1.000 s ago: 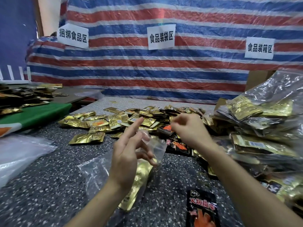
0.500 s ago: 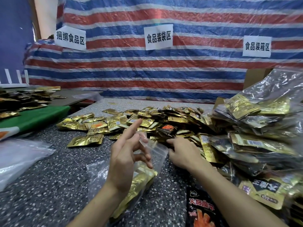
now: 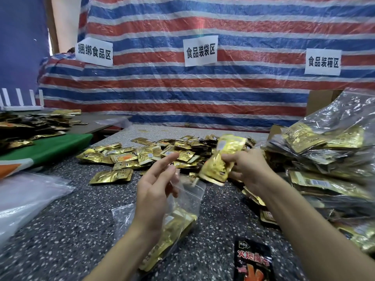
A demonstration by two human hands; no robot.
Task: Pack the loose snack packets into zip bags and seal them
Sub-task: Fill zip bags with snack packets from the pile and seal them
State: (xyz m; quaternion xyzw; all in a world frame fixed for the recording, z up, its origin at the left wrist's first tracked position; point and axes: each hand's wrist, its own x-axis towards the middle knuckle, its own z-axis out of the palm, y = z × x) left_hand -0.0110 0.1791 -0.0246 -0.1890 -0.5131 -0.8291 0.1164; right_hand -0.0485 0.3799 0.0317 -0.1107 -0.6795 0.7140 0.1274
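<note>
- Zip bag (image 3: 183,199): clear, at near centre of the speckled table (image 3: 71,220), lower end resting on the surface, mouth raised and tipped toward the right. Several bagged packets (image 3: 172,226), gold, are seen through the film; the bag is judged part-filled and not yet sealed.
- Left hand (image 3: 154,191): the bag's rim is pinched by the curled lower fingers while the index finger is held straight. The mouth appears to be kept agape this way so that packets can be dropped in one-handed.
- Right hand (image 3: 250,167): fingers are closed round a gold clutch (image 3: 219,163) of snack packets, possibly two; the exact count cannot be told. The clutch is held just above and right of the bag's mouth, lower end aimed at the opening, not yet inside.
- Loose pile (image 3: 162,153): gold packets are spread across the far middle of the table, within easy reach of the picking hand.
- Filled bags (image 3: 328,159): stacked at the right, apparently set aside as finished work.
- A black-and-red packet (image 3: 251,260) lies alone at the near edge; spare clear bags (image 3: 26,195) lie at the left.
</note>
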